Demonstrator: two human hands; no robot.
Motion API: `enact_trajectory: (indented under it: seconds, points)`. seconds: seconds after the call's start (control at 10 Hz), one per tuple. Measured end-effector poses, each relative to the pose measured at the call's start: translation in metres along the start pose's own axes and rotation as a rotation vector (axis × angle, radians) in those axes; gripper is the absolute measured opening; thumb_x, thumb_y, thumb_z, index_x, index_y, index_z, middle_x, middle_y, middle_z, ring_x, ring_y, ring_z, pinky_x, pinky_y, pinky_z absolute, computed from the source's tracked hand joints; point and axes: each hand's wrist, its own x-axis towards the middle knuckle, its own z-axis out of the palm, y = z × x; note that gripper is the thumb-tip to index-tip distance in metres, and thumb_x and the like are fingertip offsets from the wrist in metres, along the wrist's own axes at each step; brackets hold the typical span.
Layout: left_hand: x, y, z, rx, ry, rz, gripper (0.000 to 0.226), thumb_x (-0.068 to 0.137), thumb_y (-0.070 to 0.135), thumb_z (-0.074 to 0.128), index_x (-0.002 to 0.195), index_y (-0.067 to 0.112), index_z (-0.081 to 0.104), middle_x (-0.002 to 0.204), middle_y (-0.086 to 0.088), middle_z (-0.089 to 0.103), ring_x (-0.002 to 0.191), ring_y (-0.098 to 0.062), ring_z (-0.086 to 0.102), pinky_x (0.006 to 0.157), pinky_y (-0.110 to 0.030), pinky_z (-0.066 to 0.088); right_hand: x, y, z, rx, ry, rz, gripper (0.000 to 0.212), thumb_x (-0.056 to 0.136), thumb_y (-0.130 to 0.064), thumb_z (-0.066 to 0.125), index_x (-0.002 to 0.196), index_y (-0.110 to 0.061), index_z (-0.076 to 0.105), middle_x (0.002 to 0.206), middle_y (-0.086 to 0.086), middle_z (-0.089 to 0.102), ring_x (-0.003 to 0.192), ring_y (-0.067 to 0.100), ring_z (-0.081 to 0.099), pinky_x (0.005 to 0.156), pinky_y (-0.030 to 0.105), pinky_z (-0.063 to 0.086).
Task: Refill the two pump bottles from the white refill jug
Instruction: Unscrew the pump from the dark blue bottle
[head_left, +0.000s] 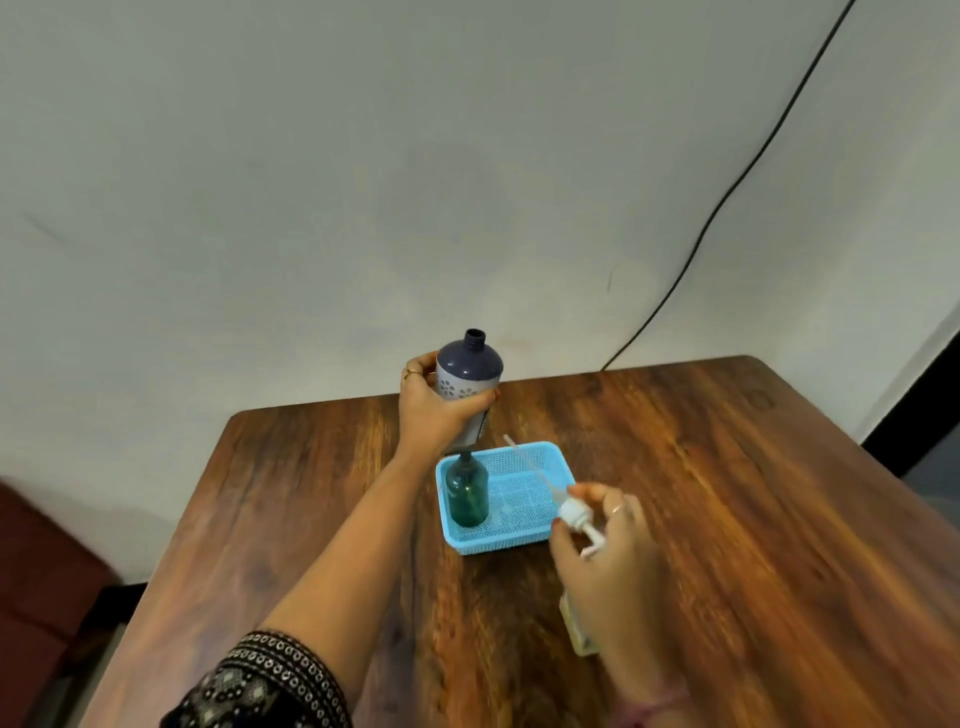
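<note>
Blue basket (560, 536) holds the teal bottle (468, 493) while my left hand (435, 415) grips the open purple bottle (469, 382) just above it and my right hand (605, 545) pinches its pump (574, 514); I judge filling comes next, jug unseen.

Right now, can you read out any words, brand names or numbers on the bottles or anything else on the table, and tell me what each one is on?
No text can be read.
Purple-topped bottle gripped by the left hand: its pale label shows a flower pattern only, and any words are too blurred to read.
Teal bottle in the blue basket: no label visible.
White pump head held by the right hand: no markings visible.
</note>
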Motion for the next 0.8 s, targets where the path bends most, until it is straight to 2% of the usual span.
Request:
enact_trajectory:
  seconds: [0.1,0.2,0.3,0.4,0.5,0.6,0.7,0.8]
  points:
    - [-0.008,-0.005,-0.001,-0.017,0.002,-0.025,0.079,0.059,0.013,0.089,0.123,0.014,0.043,0.119,-0.003,0.055,0.093,-0.002,0.056,0.069,-0.009,0.049,-0.054,0.026,0.028,-0.033,-0.028,-0.033,0.038,0.062,0.009,0.078,0.092,-0.012,0.067,0.095,-0.006,0.055,0.086,0.005,0.058,0.079,0.001,0.04]
    - [-0.015,-0.01,-0.005,-0.023,-0.01,-0.049,0.079,0.06,0.011,0.088,0.124,0.014,0.043,0.119,-0.003,0.055,0.093,-0.003,0.057,0.068,-0.007,0.05,-0.1,0.053,0.051,-0.093,-0.11,-0.007,0.042,0.058,0.014,0.077,0.09,-0.012,0.068,0.098,-0.007,0.055,0.088,0.004,0.056,0.083,-0.001,0.039]
    - [-0.024,-0.014,-0.01,-0.032,-0.028,-0.076,0.079,0.061,0.01,0.087,0.125,0.015,0.042,0.118,-0.001,0.055,0.093,-0.002,0.058,0.067,-0.009,0.051,-0.125,0.081,0.062,-0.167,-0.234,0.096,0.044,0.052,0.01,0.084,0.088,-0.011,0.07,0.095,0.0,0.064,0.078,0.011,0.064,0.083,0.001,0.038]
    - [-0.034,-0.019,-0.014,-0.046,-0.051,-0.086,0.079,0.062,0.006,0.086,0.126,0.014,0.041,0.114,0.003,0.054,0.091,-0.002,0.058,0.064,-0.007,0.049,-0.133,0.113,0.067,-0.244,-0.297,0.137,0.05,0.045,0.006,0.089,0.088,-0.011,0.07,0.094,0.004,0.065,0.07,0.016,0.067,0.072,0.006,0.045]
    - [-0.043,-0.024,-0.016,-0.064,-0.064,-0.094,0.078,0.062,0.003,0.085,0.125,0.013,0.041,0.108,0.008,0.053,0.089,-0.002,0.058,0.063,-0.006,0.048,-0.138,0.135,0.07,-0.267,-0.392,0.193,0.056,0.047,0.001,0.088,0.097,-0.013,0.067,0.102,0.005,0.062,0.069,0.017,0.066,0.068,0.015,0.053]
    - [-0.049,-0.028,-0.017,-0.077,-0.064,-0.106,0.078,0.062,0.003,0.086,0.125,0.013,0.041,0.107,0.01,0.053,0.09,-0.003,0.059,0.066,-0.009,0.051,-0.143,0.145,0.075,-0.292,-0.43,0.187,0.062,0.049,-0.002,0.088,0.105,-0.015,0.066,0.109,0.007,0.059,0.068,0.016,0.067,0.067,0.015,0.054]
    - [-0.053,-0.031,-0.017,-0.083,-0.075,-0.115,0.079,0.062,0.005,0.086,0.125,0.015,0.041,0.111,0.007,0.054,0.094,-0.004,0.059,0.07,-0.016,0.054,-0.143,0.143,0.078,-0.31,-0.34,0.135,0.056,0.067,-0.003,0.08,0.118,-0.013,0.062,0.119,0.007,0.057,0.086,0.019,0.067,0.077,0.014,0.05]
    - [-0.055,-0.031,-0.017,-0.094,-0.076,-0.109,0.078,0.061,0.005,0.087,0.124,0.016,0.041,0.113,0.004,0.055,0.097,-0.006,0.06,0.076,-0.02,0.055,-0.144,0.137,0.072,-0.251,-0.496,0.27,0.048,0.09,-0.006,0.055,0.136,-0.015,0.044,0.137,0.005,0.043,0.116,0.02,0.052,0.089,0.014,0.037]
